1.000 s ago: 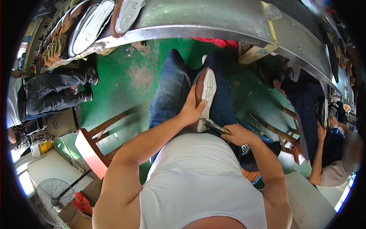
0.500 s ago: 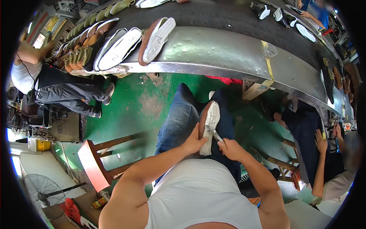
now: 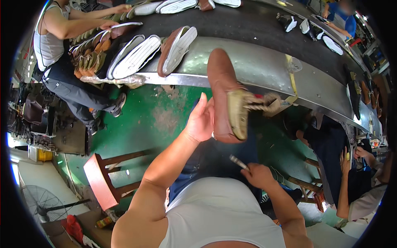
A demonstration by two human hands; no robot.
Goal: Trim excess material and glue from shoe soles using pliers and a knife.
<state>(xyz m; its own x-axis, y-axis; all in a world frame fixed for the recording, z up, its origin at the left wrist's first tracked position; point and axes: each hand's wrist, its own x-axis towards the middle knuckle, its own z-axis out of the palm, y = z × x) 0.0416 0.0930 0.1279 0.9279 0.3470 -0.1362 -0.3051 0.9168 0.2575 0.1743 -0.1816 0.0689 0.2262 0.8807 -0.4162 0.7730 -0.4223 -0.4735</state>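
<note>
My left hand [image 3: 201, 120] holds a brown leather shoe [image 3: 222, 87] out in front of me. Its toe points away over the edge of the metal bench. A tan shoe last [image 3: 237, 113] fills its opening, and a loop of twisted cord [image 3: 260, 102] hangs from it to the right, smeared by motion. The palm presses against the shoe's left side, thumb up. Close to my lap, my right hand [image 3: 259, 177] is closed round a slim metal hand tool [image 3: 239, 162]; its end is blurred, so the exact kind is unclear.
A metal-edged bench [image 3: 264, 70] runs across ahead, carrying a brown shoe with a white sole [image 3: 178, 51], a white-soled pair [image 3: 136, 58] and rows of shoes. A co-worker [image 3: 53, 45] reaches over it at left; another [image 3: 364, 182] sits at right. A wooden stool [image 3: 99, 182] and fan [image 3: 43, 206] stand left.
My left hand has lifted the shoe from my lap toward the bench and turned its upper into view. My right hand with the tool has drawn back from it. The left co-worker now reaches over the bench.
</note>
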